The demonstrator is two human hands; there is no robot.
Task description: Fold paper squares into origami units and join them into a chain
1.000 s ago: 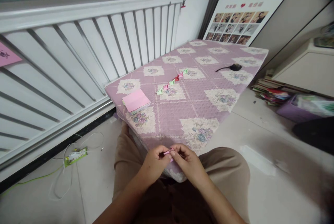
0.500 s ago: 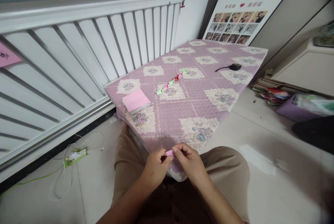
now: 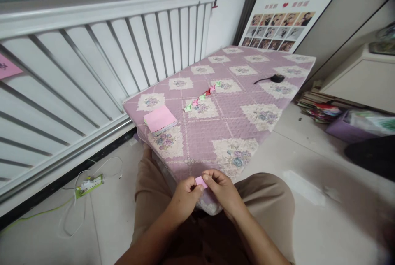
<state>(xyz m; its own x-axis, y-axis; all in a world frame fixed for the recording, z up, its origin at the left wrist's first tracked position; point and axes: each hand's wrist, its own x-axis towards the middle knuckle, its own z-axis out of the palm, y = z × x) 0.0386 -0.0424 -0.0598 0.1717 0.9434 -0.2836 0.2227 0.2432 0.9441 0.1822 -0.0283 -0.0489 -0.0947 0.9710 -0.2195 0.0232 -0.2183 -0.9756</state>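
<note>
A small folded piece of pink paper (image 3: 201,181) is pinched between my two hands, just over the near corner of the table. My left hand (image 3: 186,197) grips its left side with thumb and fingers. On its right side, my right hand (image 3: 222,189) presses the paper with the thumb on top. A stack of square paper (image 3: 160,118), pink on top, lies on the cloth to the left. Beyond it a slanting row of small folded paper pieces (image 3: 202,97) in green, pink and red stretches away across the table.
A floral purple cloth covers the table (image 3: 197,137). A black object with a short tail (image 3: 277,78) lies toward its right edge. Along the left runs a white radiator (image 3: 123,55). A power strip (image 3: 89,185) with cables sits on the floor, and a photo board (image 3: 277,22) leans at the back.
The pink paper shows a wider face than before, as if tilted or opened slightly. Both hands stay in nearly the same place.
</note>
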